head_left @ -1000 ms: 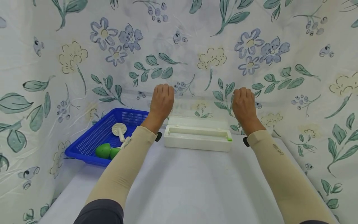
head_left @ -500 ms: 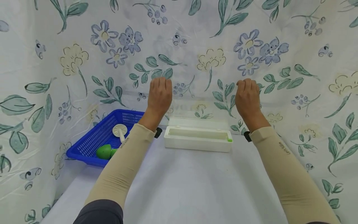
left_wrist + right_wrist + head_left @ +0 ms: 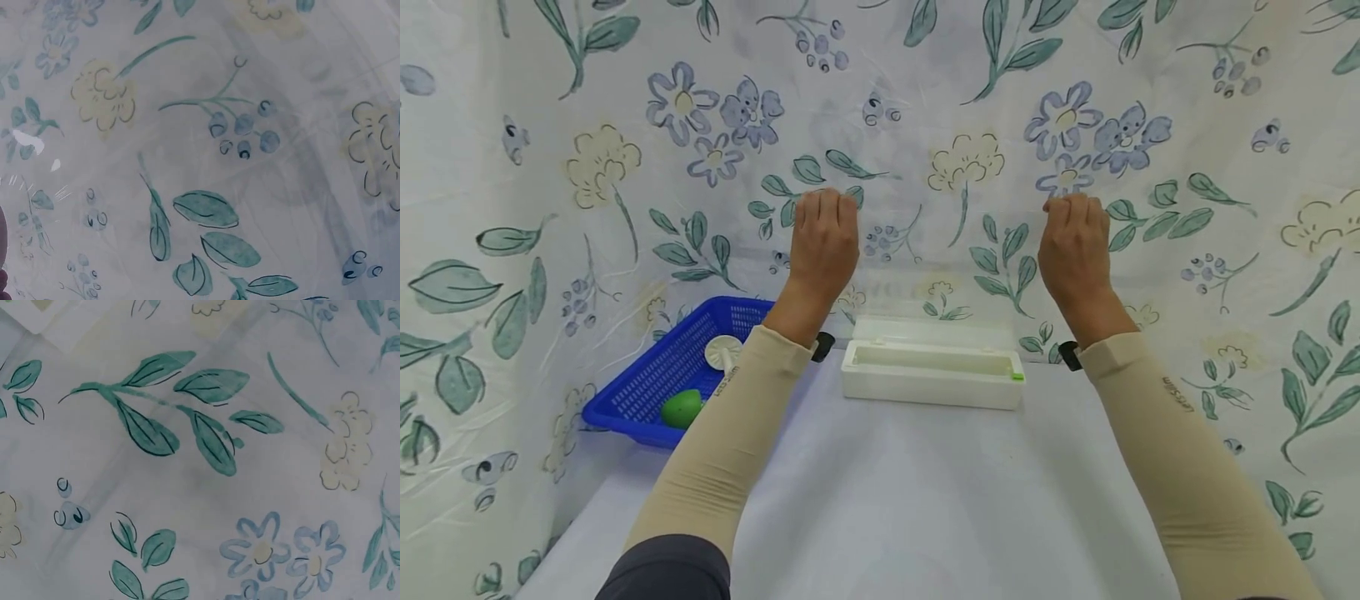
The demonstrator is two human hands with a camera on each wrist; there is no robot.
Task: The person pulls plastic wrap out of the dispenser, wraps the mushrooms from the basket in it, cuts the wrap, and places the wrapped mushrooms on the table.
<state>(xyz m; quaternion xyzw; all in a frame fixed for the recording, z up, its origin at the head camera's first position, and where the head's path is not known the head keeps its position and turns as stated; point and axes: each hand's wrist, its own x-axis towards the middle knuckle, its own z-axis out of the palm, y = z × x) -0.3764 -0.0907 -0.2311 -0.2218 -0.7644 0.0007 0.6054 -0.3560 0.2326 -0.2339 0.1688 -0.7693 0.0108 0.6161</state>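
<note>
A flowered cloth [image 3: 880,125] fills the upper frame and drapes both sides. Below it my white bench [image 3: 910,500] runs to the bottom edge. At left centre sits a blue basket [image 3: 647,392] holding a green piece [image 3: 681,408] and a white mushroom-shaped piece [image 3: 724,350]. A long white box [image 3: 932,375] lies open at centre. My left hand [image 3: 822,242] and right hand [image 3: 1075,250] are raised above its ends; they seem to pull up a thin clear film, though I cannot tell what my fingers hold.
</note>
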